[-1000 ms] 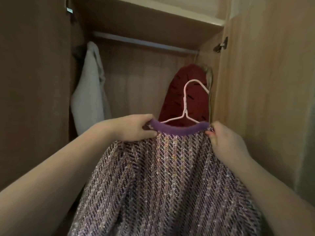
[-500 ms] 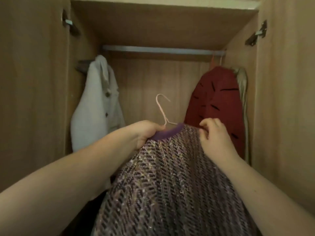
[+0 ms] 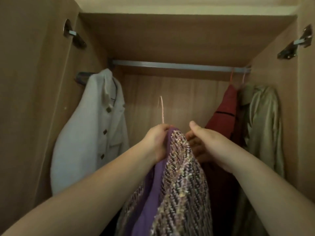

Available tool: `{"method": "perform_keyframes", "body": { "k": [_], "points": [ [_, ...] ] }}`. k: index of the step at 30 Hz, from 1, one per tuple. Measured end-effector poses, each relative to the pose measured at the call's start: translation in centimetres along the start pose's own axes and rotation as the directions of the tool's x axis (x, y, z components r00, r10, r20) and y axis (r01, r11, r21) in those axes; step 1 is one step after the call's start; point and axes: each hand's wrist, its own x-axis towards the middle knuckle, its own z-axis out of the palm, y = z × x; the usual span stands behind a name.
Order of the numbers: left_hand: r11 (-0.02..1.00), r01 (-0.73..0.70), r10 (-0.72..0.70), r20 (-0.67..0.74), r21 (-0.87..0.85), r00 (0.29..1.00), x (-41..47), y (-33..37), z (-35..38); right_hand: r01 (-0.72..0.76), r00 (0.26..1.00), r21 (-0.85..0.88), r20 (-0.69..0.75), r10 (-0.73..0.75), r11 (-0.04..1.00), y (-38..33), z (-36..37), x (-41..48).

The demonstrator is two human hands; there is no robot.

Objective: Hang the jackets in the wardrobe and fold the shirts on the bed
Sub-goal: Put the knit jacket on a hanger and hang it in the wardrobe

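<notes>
A purple tweed jacket (image 3: 180,176) on a pink wire hanger (image 3: 162,110) hangs from my hands inside the open wardrobe. My left hand (image 3: 156,140) grips the jacket's collar at the base of the hanger. My right hand (image 3: 204,142) is on the jacket's right shoulder, thumb raised; its fingers are hidden behind the fabric. The hanger's hook points up, well below the metal rail (image 3: 179,66) and apart from it.
A white buttoned jacket (image 3: 90,130) hangs at the rail's left end. A red jacket (image 3: 225,113) and a pale green garment (image 3: 264,120) hang at the right end. Wardrobe doors (image 3: 30,99) stand open on both sides, and a shelf board (image 3: 179,36) sits above the rail.
The jacket has turned edge-on and risen toward the rail. My hands have come closer together at the collar, and my view has tilted upward.
</notes>
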Motion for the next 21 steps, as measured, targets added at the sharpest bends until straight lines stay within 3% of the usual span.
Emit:
{"method": "perform_keyframes", "body": {
  "k": [1, 3, 6, 9, 11, 13, 16, 19, 21],
  "points": [
    [1.000, -0.029, 0.029, 0.036, 0.001, 0.999, 1.3, -0.5, -0.3, -0.018, 1.000, -0.072, 0.005, 0.019, 0.997, -0.4, -0.6, 0.6],
    [0.986, -0.143, 0.135, 0.090, 0.091, 0.987, 4.1, -1.5, -1.2, -0.002, 1.000, -0.409, -0.014, -0.004, 0.913, -1.0, -1.8, 2.1],
    [0.822, -0.372, 0.370, 0.091, 0.431, 0.924, 7.3, -2.7, -2.1, -0.008, 1.000, -0.824, -0.019, -0.014, 0.566, -1.6, -2.4, 4.4],
    [0.684, -0.489, 0.510, 0.125, 0.541, 0.851, 11.0, -3.4, -3.0, -0.059, 0.996, -0.976, -0.072, -0.058, 0.210, -0.2, -1.9, 6.6],
    [0.645, -0.534, 0.537, 0.172, 0.547, 0.826, 13.5, -3.5, -3.3, -0.126, 0.972, -0.992, -0.118, -0.205, -0.030, 1.4, -1.2, 7.4],
    [0.546, -0.590, 0.572, 0.249, 0.595, 0.781, 15.8, -3.2, -3.5, -0.216, 0.912, -0.958, -0.130, -0.389, -0.186, 3.1, -1.2, 8.5],
    [0.180, -0.649, 0.649, 0.407, 0.739, 0.643, 19.2, -2.7, -4.8, -0.328, 0.845, -0.914, -0.171, -0.506, -0.239, 4.4, -2.9, 11.1],
    [-0.188, -0.634, 0.617, 0.592, 0.750, 0.518, 21.6, -2.6, -6.1, -0.361, 0.832, -0.893, -0.178, -0.525, -0.269, 4.8, -4.8, 13.2],
    [-0.329, -0.634, 0.592, 0.676, 0.700, 0.439, 22.7, -2.8, -6.2, -0.373, 0.841, -0.887, -0.198, -0.503, -0.274, 5.2, -5.7, 14.2]
  ]
}}
